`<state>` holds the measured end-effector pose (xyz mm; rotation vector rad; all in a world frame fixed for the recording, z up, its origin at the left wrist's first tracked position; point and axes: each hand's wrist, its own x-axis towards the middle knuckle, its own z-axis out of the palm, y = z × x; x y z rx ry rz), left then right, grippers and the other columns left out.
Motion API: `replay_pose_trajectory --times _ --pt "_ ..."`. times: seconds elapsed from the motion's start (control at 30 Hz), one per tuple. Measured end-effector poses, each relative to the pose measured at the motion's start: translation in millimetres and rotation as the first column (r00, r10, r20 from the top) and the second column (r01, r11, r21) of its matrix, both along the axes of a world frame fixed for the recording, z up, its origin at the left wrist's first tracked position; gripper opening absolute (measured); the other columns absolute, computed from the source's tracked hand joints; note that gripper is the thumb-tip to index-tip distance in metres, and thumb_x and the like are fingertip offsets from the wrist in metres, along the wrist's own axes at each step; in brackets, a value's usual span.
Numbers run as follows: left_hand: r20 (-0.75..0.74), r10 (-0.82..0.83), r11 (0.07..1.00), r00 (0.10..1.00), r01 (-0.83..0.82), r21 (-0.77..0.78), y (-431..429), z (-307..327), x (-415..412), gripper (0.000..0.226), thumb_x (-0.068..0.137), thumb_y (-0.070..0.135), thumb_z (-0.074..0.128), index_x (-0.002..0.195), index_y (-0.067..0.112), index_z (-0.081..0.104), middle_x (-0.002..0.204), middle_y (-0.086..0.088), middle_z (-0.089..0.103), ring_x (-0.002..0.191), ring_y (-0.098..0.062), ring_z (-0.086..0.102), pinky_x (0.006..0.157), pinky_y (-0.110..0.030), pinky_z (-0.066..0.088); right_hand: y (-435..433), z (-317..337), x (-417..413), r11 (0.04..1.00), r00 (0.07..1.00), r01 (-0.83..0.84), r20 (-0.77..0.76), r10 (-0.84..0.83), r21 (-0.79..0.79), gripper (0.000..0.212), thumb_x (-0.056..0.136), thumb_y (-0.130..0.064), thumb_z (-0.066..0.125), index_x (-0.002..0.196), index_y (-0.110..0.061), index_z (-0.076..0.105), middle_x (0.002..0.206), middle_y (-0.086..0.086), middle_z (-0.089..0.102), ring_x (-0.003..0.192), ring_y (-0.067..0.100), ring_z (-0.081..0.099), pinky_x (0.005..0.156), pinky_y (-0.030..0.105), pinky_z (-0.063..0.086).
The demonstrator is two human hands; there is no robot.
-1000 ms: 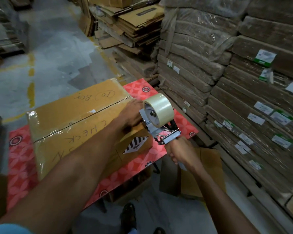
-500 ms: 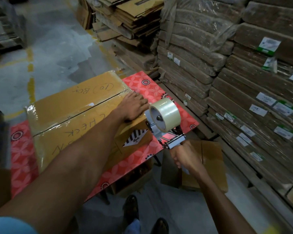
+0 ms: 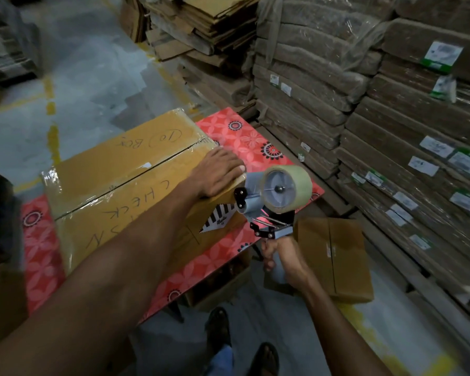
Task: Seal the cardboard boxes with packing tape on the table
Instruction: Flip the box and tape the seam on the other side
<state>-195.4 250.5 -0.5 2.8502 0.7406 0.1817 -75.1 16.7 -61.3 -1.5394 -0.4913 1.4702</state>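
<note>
Handle: the grip of the tape dispenser (image 3: 266, 207) is buried inside the curled fingers of the right hand (image 3: 280, 253).
Writing: the forearm behind the left hand (image 3: 217, 172) covers some letters on the box (image 3: 114, 180).
Sticker: the striped sticker (image 3: 219, 219) between the hands sits partly behind the dispenser.
Labels: the labels (image 3: 434, 147) right of the right hand are too small to read.
Sandal: the sandal (image 3: 266, 358) below the hands is cut by the bottom edge.

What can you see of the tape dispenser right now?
It is a hand-held tape dispenser with a grey, metal-looking frame, black front rollers and a roll of clear packing tape on its hub. The right hand holds its grip from below, so it stands upright beside the edge of the table. Its front rollers sit at the cardboard box's end; whether they touch cannot be told.
</note>
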Motion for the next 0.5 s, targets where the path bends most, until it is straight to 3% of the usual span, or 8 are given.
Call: replay_pose_trajectory --times 0.13,0.2,0.3,0.37,0.43,0.5 --pt "-0.117 0.044 0.999 0.992 -0.040 0.037 -2 0 3 0.067 0.093 0.069 0.018 0.121 0.026 0.061 0.123 0.000 0.060 0.122 -0.018 0.046 0.120 -0.045 0.017 -8 -17 -9 0.995 0.968 0.098 -0.232 -0.092 0.012 0.024 0.039 -0.016 0.062 0.059 -0.010 0.051 0.050 0.004 0.038 0.039 0.017 0.030 0.044 0.025 0.029" --pt "-0.118 0.063 0.998 0.991 -0.060 0.035 -2 -2 4 0.066 0.088 0.076 0.026 0.120 0.029 0.061 0.124 0.002 0.059 0.122 -0.018 0.045 0.119 -0.044 0.018 -7 -13 -7 0.976 0.935 0.214 -0.295 -0.195 0.032 0.020 0.049 -0.016 0.060 0.064 -0.008 0.050 0.050 0.003 0.039 0.036 0.014 0.032 0.039 0.023 0.030" --pt "-0.085 0.074 0.997 0.994 -0.072 0.029 -1 -4 3 0.059 0.087 0.074 0.039 0.119 0.030 0.063 0.121 0.004 0.060 0.122 -0.017 0.046 0.121 -0.045 0.017 5 -10 9 0.907 0.800 0.421 -0.474 -0.368 0.007 0.010 0.063 -0.004 0.046 0.070 -0.012 0.046 0.047 -0.002 0.037 0.033 0.010 0.032 0.038 0.017 0.027" --pt "-0.064 0.093 0.996 0.994 -0.092 0.010 -2 -3 3 0.063 0.082 0.076 0.038 0.117 0.031 0.064 0.120 0.005 0.059 0.122 -0.016 0.045 0.121 -0.043 0.015 20 -3 25 0.884 0.803 0.467 -0.427 -0.416 0.018 0.012 0.071 -0.003 0.046 0.071 -0.015 0.046 0.050 -0.003 0.038 0.038 0.010 0.034 0.042 0.020 0.030" --pt "-0.056 0.113 0.993 0.992 -0.114 -0.010 -7 0 5 0.067 0.077 0.077 0.035 0.116 0.030 0.065 0.121 0.005 0.059 0.124 -0.016 0.044 0.122 -0.042 0.013 40 -5 45 0.883 0.863 0.469 -0.225 -0.453 0.023 0.019 0.082 -0.003 0.049 0.069 -0.017 0.050 0.052 -0.003 0.043 0.044 0.013 0.039 0.046 0.025 0.034" --pt "-0.059 0.117 0.993 0.991 -0.118 -0.007 -11 1 8 0.067 0.076 0.075 0.036 0.116 0.029 0.065 0.123 0.005 0.058 0.127 -0.016 0.042 0.122 -0.041 0.009 64 -11 63 0.906 0.906 0.423 0.030 -0.423 0.003 0.013 0.078 -0.009 0.058 0.067 -0.014 0.055 0.053 -0.001 0.049 0.049 0.018 0.045 0.048 0.026 0.037"
